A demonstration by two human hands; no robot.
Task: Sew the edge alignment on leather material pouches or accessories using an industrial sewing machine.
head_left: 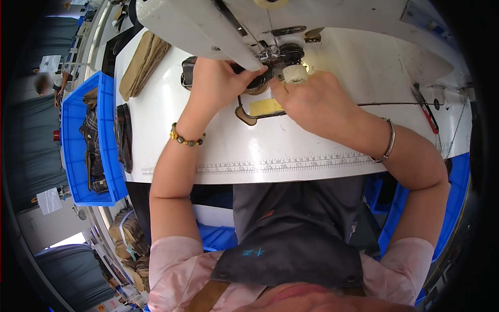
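At a white sewing machine (197, 26), both my hands meet close to the needle area. My left hand (221, 83) is closed, thumb and fingers pinching a small dark piece (257, 80) at the presser foot. Its exact kind is hard to make out. My right hand (319, 101) is curled just right of that piece, its thumb and fingertips pressed together at the piece's right side; what they grip is hidden. A white ribbed knob (295, 74) stands by the right fingers. Just in front lies a yellow strip (265, 107) on the machine bed.
Red-handled snips (429, 114) lie at the right of the white table (234, 151), which has a ruler (270, 165) along its front edge. Brown stacked pieces (143, 65) lie back left. A blue bin (68, 140) of dark plaid pieces stands left. Another person (61, 86) is far left.
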